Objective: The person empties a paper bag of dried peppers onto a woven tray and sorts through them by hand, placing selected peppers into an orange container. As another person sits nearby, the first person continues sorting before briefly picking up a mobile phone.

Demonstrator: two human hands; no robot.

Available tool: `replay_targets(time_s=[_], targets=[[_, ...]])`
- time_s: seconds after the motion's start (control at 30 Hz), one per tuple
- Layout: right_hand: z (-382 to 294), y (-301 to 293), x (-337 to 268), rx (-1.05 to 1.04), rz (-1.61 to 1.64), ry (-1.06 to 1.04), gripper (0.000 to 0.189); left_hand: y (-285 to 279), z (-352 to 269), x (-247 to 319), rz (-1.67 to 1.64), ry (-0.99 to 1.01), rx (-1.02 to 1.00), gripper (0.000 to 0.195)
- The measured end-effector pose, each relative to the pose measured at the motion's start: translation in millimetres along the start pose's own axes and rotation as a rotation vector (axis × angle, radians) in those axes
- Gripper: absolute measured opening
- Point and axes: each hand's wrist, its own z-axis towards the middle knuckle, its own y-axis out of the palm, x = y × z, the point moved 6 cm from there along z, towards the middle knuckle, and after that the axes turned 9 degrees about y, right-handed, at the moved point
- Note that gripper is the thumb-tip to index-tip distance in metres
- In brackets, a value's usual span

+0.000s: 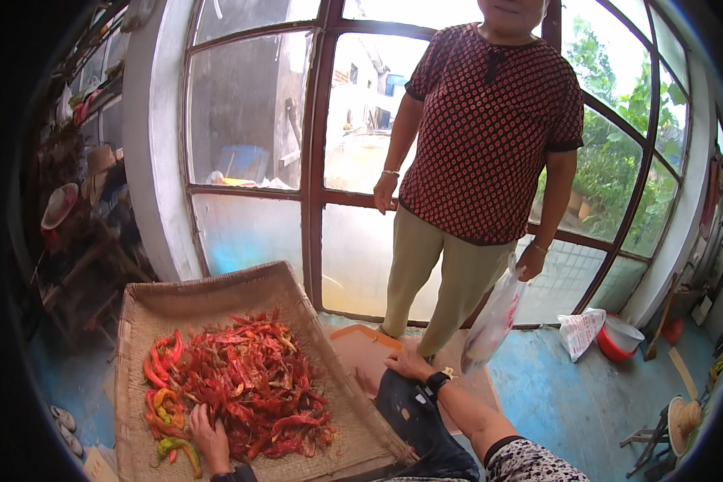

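Observation:
A heap of dried red chili peppers (259, 373) lies in a large woven tray (211, 295) before me. At the heap's left edge, fresher peppers show red, orange and green, among them a curved green pepper (172, 444). My left hand (209, 435) reaches in from below and touches the peppers between the fresher ones and the dried heap; its fingertips are partly hidden, so its hold is unclear. Away from the tray, my right hand (411, 364) rests on my knee, fingers spread, with a dark watch (438, 382) on the wrist. No object shows in it.
Another person (494, 120) stands facing me beyond the tray, holding a plastic bag (495, 319). Behind are framed windows. An orange-rimmed board (361, 346) lies near my knee. At right are a red basin (614, 343), a white bag (581, 334) and a straw hat (684, 422).

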Motion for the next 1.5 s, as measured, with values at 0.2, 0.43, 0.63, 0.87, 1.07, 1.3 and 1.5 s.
replay_targets(time_s=[0.2,0.43,0.63,0.87,1.07,1.3,1.5], targets=[[4.6,-2.5,4.1,0.003,-0.037,0.05,0.037,5.5,8.0,-7.7,-0.038,0.221,0.092,0.046],[11.5,-3.7,-0.8,0.054,-0.037,-0.035,0.037,11.8,14.9,-14.3,-0.026,0.137,0.062,0.043],[1.6,-8.3,-0.7,-0.011,-0.107,0.098,0.037,-1.5,6.7,2.6,0.01,0.23,0.102,0.045],[-2.3,1.3,-16.4,-0.008,-0.105,0.036,0.04,13.4,1.7,-22.5,0.051,0.001,0.05,0.043],[6.6,-1.0,-4.9,-0.007,-0.132,0.058,0.042,23.1,12.2,-22.2,0.023,0.101,0.117,0.046],[8.8,0.0,9.5,0.059,-0.153,0.084,0.04,20.5,14.7,-16.2,0.038,0.093,0.074,0.044],[8.8,1.4,4.6,0.044,-0.142,0.038,0.038,17.1,8.6,-20.0,0.038,0.092,0.063,0.042]])
